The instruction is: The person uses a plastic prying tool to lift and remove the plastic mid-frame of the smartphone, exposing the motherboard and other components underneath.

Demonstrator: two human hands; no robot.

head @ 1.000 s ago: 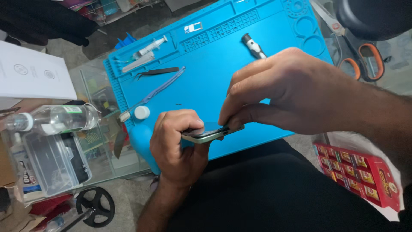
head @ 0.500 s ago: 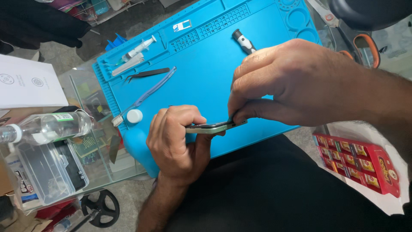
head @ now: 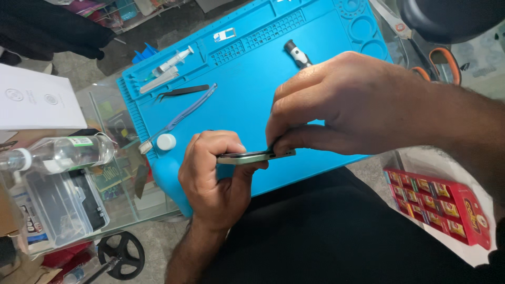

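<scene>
We see the big blue work mat [head: 315,68] spread over a glass surface [head: 100,110], filling the view beyond both hands. Below the hands lies a dark-clothed lap [head: 336,231].

Our right hand [head: 357,105] comes in from the right, bent low over the mat's near edge, its fingertips [head: 279,146] pinched tight on the right end of a thin phone [head: 252,156]. Our left hand [head: 218,179] rises from below with its grip closed around the phone's left end, fingers curled over the top, thumb underneath. The phone sits edge-on to us between the two grips, level, just above the mat's near edge. Whether anything is held between the right fingertips and the phone, we cannot tell.

To the right of the right hand lies a red card of small packets [head: 442,202]. Well left of the left grip, a clear bottle [head: 58,153] lies on its side, with a clear plastic box [head: 60,205] below it and a white box [head: 34,102] above.

Up past the left grip on the mat, a white cap [head: 166,141] sits near, a blue-handled brush [head: 181,117] slants beside it, then black tweezers [head: 181,92] and a syringe [head: 171,61] farther up. A short black-and-silver tool [head: 295,52] lies just above the right knuckles. Orange-handled scissors [head: 439,63] peek out beyond the right wrist.
</scene>
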